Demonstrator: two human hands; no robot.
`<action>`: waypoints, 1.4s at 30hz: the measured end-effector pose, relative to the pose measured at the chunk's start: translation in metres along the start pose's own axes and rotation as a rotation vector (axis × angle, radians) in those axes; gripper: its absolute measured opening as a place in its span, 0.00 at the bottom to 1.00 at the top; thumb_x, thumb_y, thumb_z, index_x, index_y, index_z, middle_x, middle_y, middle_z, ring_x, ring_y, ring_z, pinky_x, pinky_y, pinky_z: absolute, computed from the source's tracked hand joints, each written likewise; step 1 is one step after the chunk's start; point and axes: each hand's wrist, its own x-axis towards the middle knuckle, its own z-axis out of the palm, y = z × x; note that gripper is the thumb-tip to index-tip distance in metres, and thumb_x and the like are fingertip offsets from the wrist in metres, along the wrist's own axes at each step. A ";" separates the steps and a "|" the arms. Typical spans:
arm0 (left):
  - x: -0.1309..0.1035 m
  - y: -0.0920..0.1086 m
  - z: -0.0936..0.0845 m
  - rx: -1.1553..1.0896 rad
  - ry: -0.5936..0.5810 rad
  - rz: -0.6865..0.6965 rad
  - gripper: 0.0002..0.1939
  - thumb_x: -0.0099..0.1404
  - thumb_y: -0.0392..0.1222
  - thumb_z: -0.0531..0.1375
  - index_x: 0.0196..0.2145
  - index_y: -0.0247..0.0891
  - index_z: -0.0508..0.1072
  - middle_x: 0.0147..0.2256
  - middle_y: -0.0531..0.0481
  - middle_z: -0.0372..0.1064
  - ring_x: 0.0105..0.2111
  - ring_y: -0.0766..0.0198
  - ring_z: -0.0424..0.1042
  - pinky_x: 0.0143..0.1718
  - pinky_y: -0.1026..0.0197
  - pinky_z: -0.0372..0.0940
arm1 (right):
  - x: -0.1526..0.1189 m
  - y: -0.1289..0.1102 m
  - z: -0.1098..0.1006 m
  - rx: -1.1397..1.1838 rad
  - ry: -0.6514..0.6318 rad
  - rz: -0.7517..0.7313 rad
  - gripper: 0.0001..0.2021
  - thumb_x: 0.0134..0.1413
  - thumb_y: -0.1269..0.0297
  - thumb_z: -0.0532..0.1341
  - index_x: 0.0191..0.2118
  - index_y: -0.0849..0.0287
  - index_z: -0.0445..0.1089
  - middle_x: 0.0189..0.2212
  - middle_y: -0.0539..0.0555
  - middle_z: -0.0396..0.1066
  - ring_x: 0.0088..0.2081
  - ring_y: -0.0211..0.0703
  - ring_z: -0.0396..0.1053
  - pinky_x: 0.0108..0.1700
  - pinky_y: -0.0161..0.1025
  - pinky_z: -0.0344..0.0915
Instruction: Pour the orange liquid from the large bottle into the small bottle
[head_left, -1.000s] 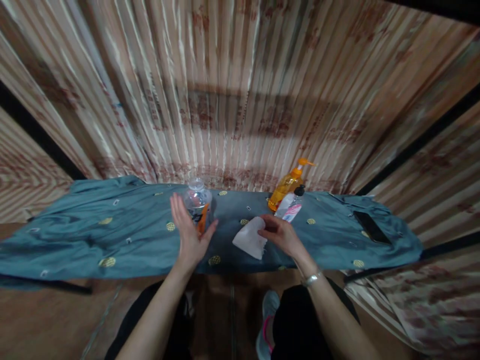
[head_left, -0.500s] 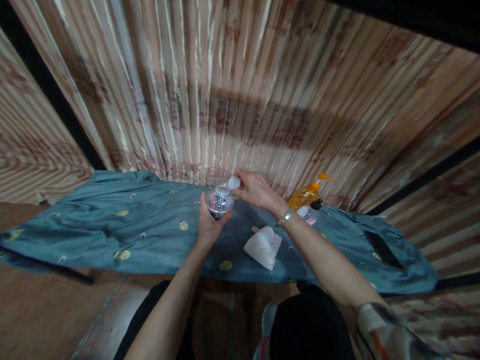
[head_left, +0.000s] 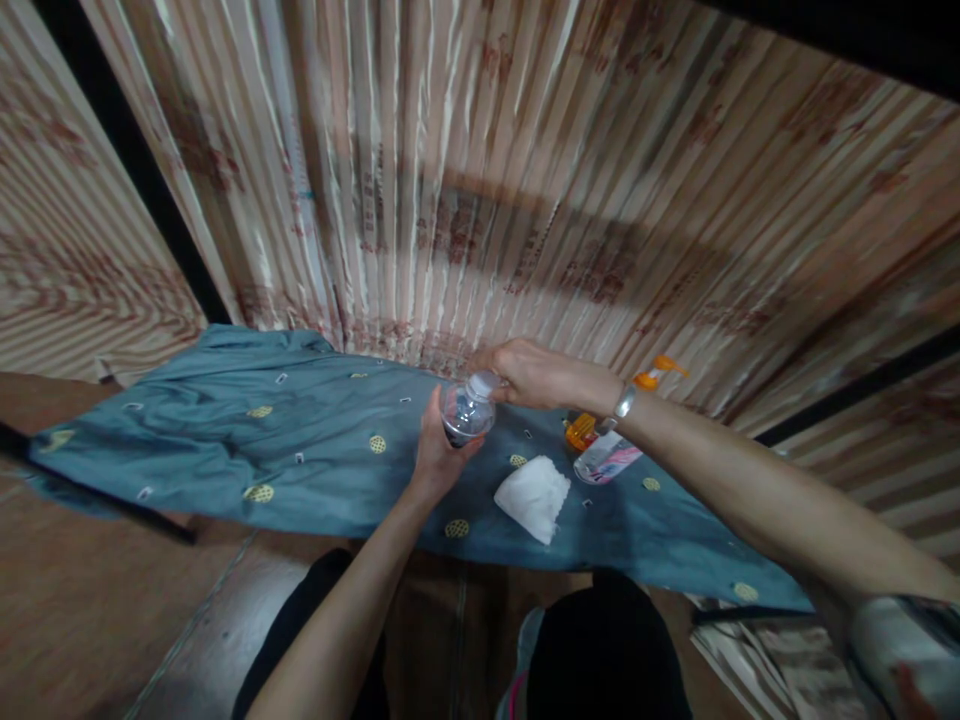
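Observation:
My left hand (head_left: 437,458) is wrapped round a clear plastic bottle (head_left: 465,416), held upright above the cloth-covered table. On the bottle's mouth sits a white cap (head_left: 481,386). The fingers of my right hand (head_left: 523,372) are closed on the side of this cap, partly hidden by the hand itself. Below and right of the bottle, a folded white cloth or wipe (head_left: 534,498) lies on the table, touched by neither hand.
A teal tablecloth (head_left: 322,430) with yellow pineapple prints covers the narrow table. Right of centre stand an orange pump bottle (head_left: 581,432) and a clear bottle with a pink label (head_left: 602,460), partly behind my right forearm. A striped curtain (head_left: 465,200) hangs behind, beside a black post (head_left: 142,150).
My right hand has brought the cap from beside the bottle onto its mouth. The view has shifted slightly, and my right forearm now crosses in front of the pump bottles.

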 end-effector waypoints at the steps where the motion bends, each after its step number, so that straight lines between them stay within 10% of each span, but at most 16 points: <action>1: 0.000 0.000 0.000 0.006 -0.006 0.005 0.42 0.56 0.49 0.65 0.62 0.40 0.50 0.59 0.37 0.56 0.57 0.45 0.59 0.56 0.37 0.56 | 0.001 0.000 0.000 -0.010 -0.015 -0.005 0.12 0.53 0.70 0.62 0.45 0.64 0.69 0.39 0.59 0.73 0.42 0.45 0.70 0.42 0.37 0.59; 15: -0.003 -0.001 -0.001 0.064 -0.018 0.020 0.33 0.61 0.48 0.60 0.60 0.40 0.54 0.58 0.39 0.56 0.57 0.46 0.60 0.55 0.36 0.57 | 0.007 -0.009 0.002 -0.183 -0.098 0.173 0.24 0.61 0.49 0.54 0.43 0.68 0.71 0.37 0.66 0.74 0.41 0.51 0.72 0.40 0.39 0.62; 21: -0.004 -0.004 0.002 0.064 -0.017 0.044 0.40 0.58 0.50 0.62 0.63 0.41 0.48 0.59 0.37 0.54 0.58 0.44 0.58 0.57 0.35 0.55 | 0.008 -0.009 0.004 -0.076 -0.085 0.024 0.17 0.56 0.62 0.62 0.49 0.63 0.68 0.41 0.61 0.74 0.44 0.49 0.72 0.41 0.37 0.62; 27: -0.004 -0.006 0.002 0.074 -0.005 0.059 0.29 0.63 0.48 0.58 0.59 0.40 0.57 0.60 0.39 0.54 0.57 0.46 0.59 0.55 0.36 0.58 | 0.010 -0.015 0.006 -0.193 -0.068 0.168 0.20 0.61 0.53 0.55 0.42 0.69 0.71 0.35 0.67 0.75 0.40 0.55 0.73 0.38 0.41 0.63; 33: -0.006 -0.004 0.001 0.067 -0.032 0.034 0.50 0.48 0.45 0.69 0.63 0.39 0.46 0.59 0.36 0.57 0.59 0.46 0.58 0.58 0.42 0.55 | 0.010 -0.015 0.007 -0.170 -0.059 0.113 0.15 0.61 0.60 0.57 0.45 0.66 0.70 0.36 0.64 0.75 0.41 0.52 0.73 0.39 0.40 0.63; 42: -0.004 0.000 0.000 0.021 -0.021 -0.026 0.50 0.47 0.44 0.69 0.62 0.38 0.48 0.58 0.35 0.58 0.59 0.47 0.59 0.59 0.45 0.55 | 0.009 -0.013 0.008 -0.169 -0.103 0.084 0.14 0.58 0.62 0.59 0.45 0.66 0.69 0.39 0.63 0.74 0.42 0.50 0.72 0.40 0.39 0.63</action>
